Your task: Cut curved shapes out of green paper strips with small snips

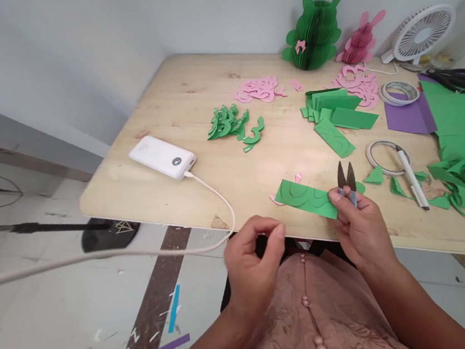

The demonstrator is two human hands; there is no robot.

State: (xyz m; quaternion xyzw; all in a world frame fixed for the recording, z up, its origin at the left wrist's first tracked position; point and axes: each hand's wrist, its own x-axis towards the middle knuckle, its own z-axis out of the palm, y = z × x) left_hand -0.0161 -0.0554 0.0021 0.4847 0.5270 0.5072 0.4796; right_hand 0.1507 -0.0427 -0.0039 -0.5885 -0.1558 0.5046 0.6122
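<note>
My right hand point(367, 229) grips small scissors point(346, 178), blades parted and pointing away from me. Between the same thumb and fingers is the right end of a green paper strip point(304, 198) marked with curved outlines. At the table's front edge, my left hand point(257, 261) is closed, thumb and forefinger together, with nothing visible in it. It is just left of the strip, apart from it. Small pink paper pieces point(298, 177) show partly behind the strip. Some green offcuts point(373, 175) lie right of the scissors.
Cut green curls point(227, 123), pink cutouts point(262, 88) and folded green strips point(334, 108) lie farther back. A cabled white power bank point(163, 156) is at left. Tape point(399, 92), a marker point(413, 179), black scissors point(452, 79), a fan point(424, 35) and a green paper rabbit point(317, 33) are at right.
</note>
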